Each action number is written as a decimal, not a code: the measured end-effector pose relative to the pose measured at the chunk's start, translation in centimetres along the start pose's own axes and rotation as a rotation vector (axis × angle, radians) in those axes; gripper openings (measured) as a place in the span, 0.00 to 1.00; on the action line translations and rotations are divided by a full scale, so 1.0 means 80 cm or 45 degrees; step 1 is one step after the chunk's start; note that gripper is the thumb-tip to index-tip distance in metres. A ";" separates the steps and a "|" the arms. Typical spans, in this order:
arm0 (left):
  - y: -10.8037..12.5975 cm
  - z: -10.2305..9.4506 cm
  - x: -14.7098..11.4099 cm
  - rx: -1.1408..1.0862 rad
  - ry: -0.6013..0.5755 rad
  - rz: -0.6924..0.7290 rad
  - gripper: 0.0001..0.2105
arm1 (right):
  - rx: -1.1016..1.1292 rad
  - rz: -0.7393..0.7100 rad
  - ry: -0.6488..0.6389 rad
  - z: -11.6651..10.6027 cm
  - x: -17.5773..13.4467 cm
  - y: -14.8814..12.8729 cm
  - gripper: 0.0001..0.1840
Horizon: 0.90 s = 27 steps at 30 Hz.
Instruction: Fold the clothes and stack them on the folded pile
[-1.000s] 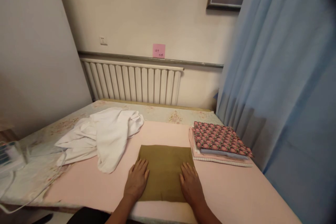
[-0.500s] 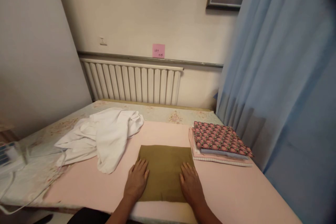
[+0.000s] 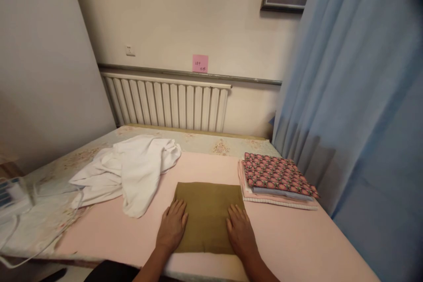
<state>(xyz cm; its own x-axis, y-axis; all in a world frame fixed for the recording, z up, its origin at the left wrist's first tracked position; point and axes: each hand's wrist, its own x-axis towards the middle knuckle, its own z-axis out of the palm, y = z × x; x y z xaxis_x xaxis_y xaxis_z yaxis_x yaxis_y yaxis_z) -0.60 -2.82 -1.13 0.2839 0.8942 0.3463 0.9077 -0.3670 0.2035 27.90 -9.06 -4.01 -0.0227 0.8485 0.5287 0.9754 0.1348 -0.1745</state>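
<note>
An olive-green cloth, folded into a flat rectangle, lies on the pink sheet in front of me. My left hand rests flat on its left edge, fingers stretched out. On the opposite edge my right hand lies the same way, palm down. Neither hand grips the fabric. To the right sits a stack of folded cloths, topped by a red-and-black patterned cloth. A crumpled white garment or cloth is heaped on the left.
The pink sheet covers part of a floral-covered bed. Behind it are a white radiator and a wall with a pink note. A blue curtain hangs along the right. White cables and a power strip lie at the left.
</note>
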 end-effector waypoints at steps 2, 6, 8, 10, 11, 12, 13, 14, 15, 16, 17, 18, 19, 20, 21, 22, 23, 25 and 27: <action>0.001 -0.001 0.000 0.003 0.002 0.004 0.21 | 0.005 -0.001 0.005 0.000 0.000 0.000 0.20; -0.001 0.002 0.000 0.008 0.027 0.014 0.21 | 0.009 0.006 -0.013 -0.001 0.000 0.000 0.21; -0.002 0.005 -0.001 0.006 0.036 0.022 0.21 | 0.018 0.010 -0.021 -0.001 0.000 0.000 0.21; -0.003 0.007 -0.001 0.005 0.041 0.030 0.21 | 0.034 0.014 -0.018 0.000 0.000 0.000 0.21; -0.004 0.007 -0.001 0.005 0.043 0.031 0.21 | 0.041 0.016 -0.016 0.000 0.000 0.000 0.21; -0.004 0.008 -0.001 0.004 0.045 0.030 0.21 | 0.045 0.017 -0.013 0.000 0.000 0.000 0.21; -0.004 0.008 -0.001 0.002 0.045 0.027 0.21 | 0.048 0.017 -0.012 0.000 0.000 0.000 0.21; -0.003 0.007 -0.001 -0.001 0.044 0.024 0.21 | 0.049 0.016 -0.013 0.000 0.000 0.000 0.21; -0.003 0.007 0.000 -0.005 0.041 0.021 0.21 | 0.048 0.014 -0.018 0.000 0.000 0.000 0.21; -0.003 0.007 0.000 -0.007 0.038 0.018 0.21 | 0.047 0.013 -0.025 0.000 0.000 0.000 0.21; -0.003 0.006 0.000 -0.007 0.033 0.018 0.21 | 0.044 0.012 -0.034 0.000 0.000 0.000 0.21; -0.002 0.005 0.000 -0.007 0.028 0.017 0.21 | 0.041 0.014 -0.043 0.000 0.000 0.000 0.21; -0.002 0.005 0.000 -0.007 0.023 0.017 0.21 | 0.039 0.017 -0.050 0.000 0.000 0.000 0.21; -0.002 0.004 0.000 -0.007 0.021 0.018 0.21 | 0.040 0.021 -0.053 0.000 0.000 0.000 0.21; -0.002 0.003 0.000 -0.008 0.020 0.020 0.21 | 0.044 0.025 -0.053 -0.001 0.000 -0.001 0.21; -0.001 0.002 0.000 -0.009 0.020 0.022 0.21 | 0.049 0.028 -0.051 -0.001 0.000 -0.001 0.21; -0.001 0.001 0.000 -0.011 0.022 0.023 0.21 | 0.055 0.034 -0.050 -0.002 0.001 -0.001 0.21; -0.001 0.001 0.000 -0.012 0.024 0.021 0.21 | 0.067 0.041 -0.052 -0.004 0.001 -0.002 0.21; 0.000 0.001 0.000 -0.012 0.023 0.015 0.21 | 0.070 0.048 -0.061 -0.005 0.001 -0.002 0.21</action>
<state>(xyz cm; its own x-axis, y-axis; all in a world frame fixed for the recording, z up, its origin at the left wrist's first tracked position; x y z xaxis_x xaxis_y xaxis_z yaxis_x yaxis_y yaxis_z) -0.60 -2.81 -1.22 0.2886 0.8851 0.3652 0.9013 -0.3798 0.2082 27.80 -9.18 -3.61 0.0019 0.8770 0.4804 0.9622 0.1292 -0.2397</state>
